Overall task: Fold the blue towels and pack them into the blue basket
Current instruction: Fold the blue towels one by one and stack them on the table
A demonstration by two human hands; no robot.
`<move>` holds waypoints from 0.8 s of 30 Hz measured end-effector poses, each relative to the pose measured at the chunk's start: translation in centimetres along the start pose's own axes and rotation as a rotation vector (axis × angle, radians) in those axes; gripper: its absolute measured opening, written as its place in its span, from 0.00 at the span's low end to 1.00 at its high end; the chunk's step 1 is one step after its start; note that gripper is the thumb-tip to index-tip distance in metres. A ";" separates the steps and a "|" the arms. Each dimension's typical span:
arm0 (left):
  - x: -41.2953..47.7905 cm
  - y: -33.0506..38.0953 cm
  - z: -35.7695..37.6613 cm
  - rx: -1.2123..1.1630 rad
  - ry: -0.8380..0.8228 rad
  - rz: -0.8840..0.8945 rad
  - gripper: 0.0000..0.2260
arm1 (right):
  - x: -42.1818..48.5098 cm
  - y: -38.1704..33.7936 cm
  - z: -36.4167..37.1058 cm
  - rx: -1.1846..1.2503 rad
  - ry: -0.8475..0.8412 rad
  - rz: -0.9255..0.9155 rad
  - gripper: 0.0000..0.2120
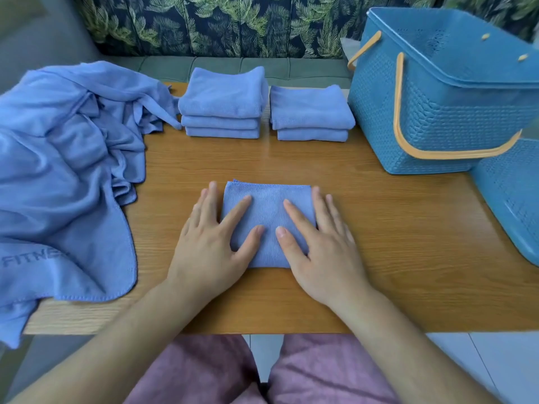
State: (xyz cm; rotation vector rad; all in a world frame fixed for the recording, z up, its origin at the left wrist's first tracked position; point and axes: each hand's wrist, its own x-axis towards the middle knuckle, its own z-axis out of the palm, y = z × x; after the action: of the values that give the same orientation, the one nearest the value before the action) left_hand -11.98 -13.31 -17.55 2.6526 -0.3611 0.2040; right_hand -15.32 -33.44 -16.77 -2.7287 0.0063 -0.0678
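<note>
Blue basket (437, 126) stands at the table's (379, 228) far right corner, orange handles hanging down; I see only its perforated inner wall. The folded towel (267, 211) lies near the middle of the front edge, sides parallel to it, nearly square, so I can't tell its long axis. Left hand (210, 249) and right hand (323, 249) press it flat, fingers spread

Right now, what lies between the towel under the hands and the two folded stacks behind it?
Only bare wooden table separates them, as the head view shows.
</note>
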 end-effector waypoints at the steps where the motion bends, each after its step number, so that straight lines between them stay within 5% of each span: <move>1: -0.4 0.2 -0.1 0.038 0.020 -0.042 0.32 | -0.2 -0.2 -0.1 -0.017 0.008 0.039 0.34; 9: -0.9 0.2 -0.8 -0.120 0.096 0.092 0.29 | -1.0 0.0 -0.4 0.180 0.170 -0.117 0.32; 16: -0.3 1.0 -1.7 -0.306 0.094 0.152 0.28 | -1.2 1.1 -2.0 0.433 -0.102 -0.193 0.45; 24: 9.9 5.3 -3.0 -0.423 0.141 0.164 0.27 | 6.8 2.3 -7.0 0.467 0.299 -0.225 0.33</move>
State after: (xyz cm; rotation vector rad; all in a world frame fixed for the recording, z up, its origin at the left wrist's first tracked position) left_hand -4.27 -18.71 -10.68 2.1814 -0.5137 0.3254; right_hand -8.84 -38.50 -10.95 -2.2202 -0.2057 -0.4786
